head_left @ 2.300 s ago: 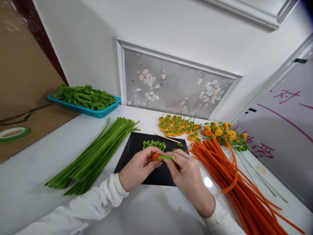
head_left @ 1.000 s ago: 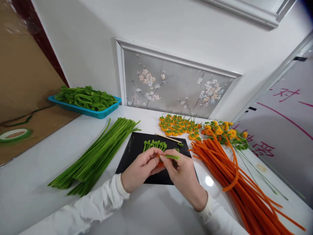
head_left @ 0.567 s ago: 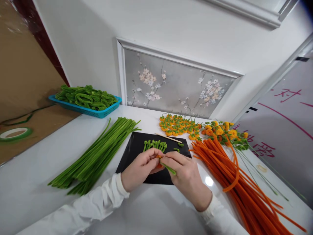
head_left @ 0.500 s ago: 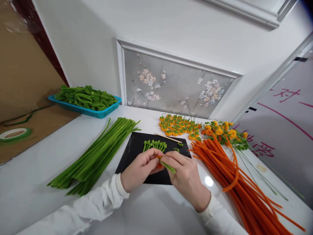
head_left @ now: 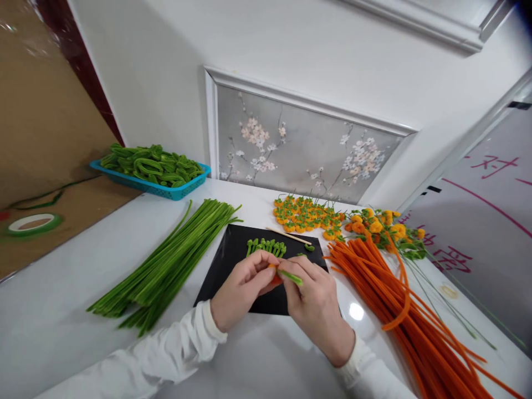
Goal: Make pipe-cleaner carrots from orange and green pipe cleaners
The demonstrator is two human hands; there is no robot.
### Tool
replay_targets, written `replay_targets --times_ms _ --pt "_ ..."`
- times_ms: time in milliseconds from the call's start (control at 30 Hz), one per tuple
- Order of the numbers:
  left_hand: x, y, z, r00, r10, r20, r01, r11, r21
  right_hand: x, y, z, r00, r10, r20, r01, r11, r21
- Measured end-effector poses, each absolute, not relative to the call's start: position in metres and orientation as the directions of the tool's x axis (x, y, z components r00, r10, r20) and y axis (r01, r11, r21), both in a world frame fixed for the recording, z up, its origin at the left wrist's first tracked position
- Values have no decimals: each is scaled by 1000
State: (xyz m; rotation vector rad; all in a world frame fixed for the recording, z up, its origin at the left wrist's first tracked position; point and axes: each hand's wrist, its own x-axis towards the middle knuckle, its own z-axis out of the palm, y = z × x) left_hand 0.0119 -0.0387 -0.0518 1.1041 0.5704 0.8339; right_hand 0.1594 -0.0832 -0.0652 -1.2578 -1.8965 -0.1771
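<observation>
Above a black mat [head_left: 216, 277], my two hands meet at the fingertips. My left hand [head_left: 239, 285] pinches a small orange fuzzy piece [head_left: 275, 277], which the fingers mostly cover. My right hand [head_left: 316, 302] is closed on a short green pipe cleaner piece [head_left: 292, 277] that sticks out over its fingers toward the right. The green piece's inner end lies against or close to the orange piece; the exact contact is hidden. Just behind the fingers, several short green stems with knobbed tops [head_left: 266, 246] lie in a row on the mat.
A wooden stick [head_left: 288, 236] and a small green curl [head_left: 309, 247] lie on the mat. Left are green pipe cleaners [head_left: 174, 260] and a blue basket [head_left: 178, 193] of green loops. Orange pipe cleaners [head_left: 407, 316], small orange flowers [head_left: 305, 213] and a flower bunch [head_left: 378, 227] lie right.
The green piece has turned a little flatter in my right fingers. Both hands stay together over the mat, and the whole view has shifted slightly.
</observation>
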Motion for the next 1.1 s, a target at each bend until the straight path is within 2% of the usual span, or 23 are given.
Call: replay_targets --times_ms 100,300,533,667,767,933,1100 --pt "13 -38 -52 548 836 18 -292 171 941 158 -82 -66 -150 697 701 809 494 -318" --pt "13 -37 -50 591 807 9 -288 201 936 158 -82 -66 -167 687 707 793 520 -319" --pt "14 -44 -48 545 836 61 -457 235 858 151 -82 -64 -7 703 711 678 526 -513" --pt "17 -48 -47 514 855 67 -493 230 839 149 -81 -66 30 709 705 663 513 -545" --pt "15 -45 -46 531 846 46 -477 254 842 151 -81 -67 26 703 710 670 515 -534" --pt "8 -33 -47 649 752 -110 -331 410 850 155 -82 -66 -25 702 712 656 549 -518" --pt "6 -29 -45 643 756 -120 -316 405 858 155 -82 -62 40 756 653 592 509 -625"
